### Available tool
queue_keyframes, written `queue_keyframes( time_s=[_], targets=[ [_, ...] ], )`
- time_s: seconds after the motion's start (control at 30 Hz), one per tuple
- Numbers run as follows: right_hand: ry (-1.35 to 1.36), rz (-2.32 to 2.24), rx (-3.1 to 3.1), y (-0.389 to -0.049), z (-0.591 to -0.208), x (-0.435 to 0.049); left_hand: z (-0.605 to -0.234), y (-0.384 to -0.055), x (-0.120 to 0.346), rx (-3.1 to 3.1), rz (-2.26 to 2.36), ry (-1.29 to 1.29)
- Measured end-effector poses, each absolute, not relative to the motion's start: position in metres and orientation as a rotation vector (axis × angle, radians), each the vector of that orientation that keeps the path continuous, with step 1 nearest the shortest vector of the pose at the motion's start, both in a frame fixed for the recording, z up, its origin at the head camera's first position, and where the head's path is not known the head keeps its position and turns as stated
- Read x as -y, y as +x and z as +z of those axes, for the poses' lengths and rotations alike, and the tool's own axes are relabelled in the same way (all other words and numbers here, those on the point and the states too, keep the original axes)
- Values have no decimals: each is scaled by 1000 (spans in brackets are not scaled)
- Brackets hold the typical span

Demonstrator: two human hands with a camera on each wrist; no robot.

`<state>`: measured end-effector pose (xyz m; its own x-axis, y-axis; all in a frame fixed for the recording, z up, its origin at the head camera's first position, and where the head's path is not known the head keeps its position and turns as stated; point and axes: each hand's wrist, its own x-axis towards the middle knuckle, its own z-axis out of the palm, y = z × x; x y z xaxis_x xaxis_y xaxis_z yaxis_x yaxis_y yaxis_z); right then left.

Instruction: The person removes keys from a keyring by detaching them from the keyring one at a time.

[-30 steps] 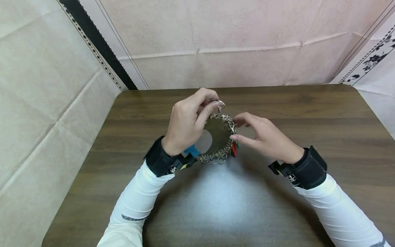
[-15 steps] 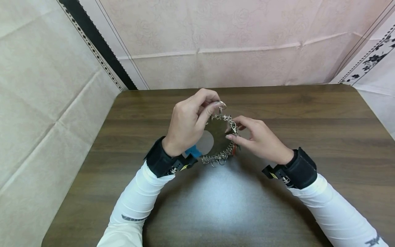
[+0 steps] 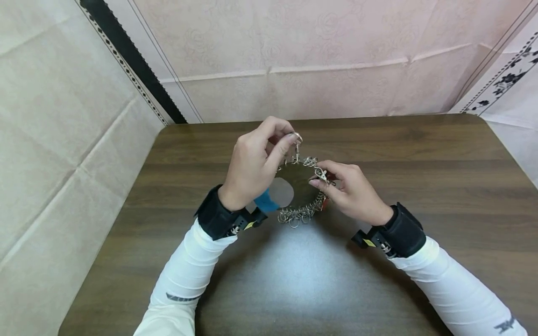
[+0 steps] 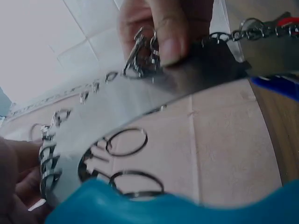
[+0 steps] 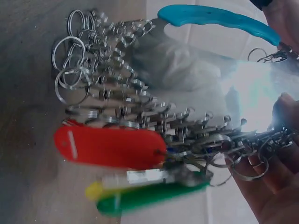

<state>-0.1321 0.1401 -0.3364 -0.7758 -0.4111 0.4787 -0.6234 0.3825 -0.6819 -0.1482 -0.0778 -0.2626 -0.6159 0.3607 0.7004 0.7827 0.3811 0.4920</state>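
A round metal key holder plate point(image 3: 303, 189) with a blue handle point(image 3: 265, 202) is held up over the table. Key rings on small swivel clasps line its rim. My left hand point(image 3: 254, 165) pinches one key ring point(image 3: 299, 137) at the far side, its clasp stretched between fingers and rim. The right hand point(image 3: 355, 191) grips the right rim, thumb on the plate's face and fingers behind among the clasps. Close by in the right wrist view dangle a red tag point(image 5: 110, 147), a green tag point(image 5: 154, 197) and a yellow piece point(image 5: 95, 190).
The wooden table point(image 3: 269, 289) lies under both hands. Behind it hangs a pale patterned cloth point(image 3: 328, 60), with another cloth point(image 3: 63, 163) on the left. Black straps with small cameras are worn on both wrists.
My right hand has come in leftward and now grips the plate's rim. The left hand has risen slightly with the ring, while the plate has shifted a little right and down.
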Motion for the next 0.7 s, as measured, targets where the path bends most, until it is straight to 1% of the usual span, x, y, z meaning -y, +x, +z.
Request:
queue_keyframes(
  time_s=[0.17,0.3,0.7],
  targets=[
    [892,1337,2402,-131,-335,-140,-262,-152,82,2319,-1137,-916],
    [875,1366,2378,-130,-332,-143,-262,-155,83,2374,-1135,-921],
    [756,1382,2315,-133,-315,-160,-262,-158,87,2310,-1161,-938]
  ],
)
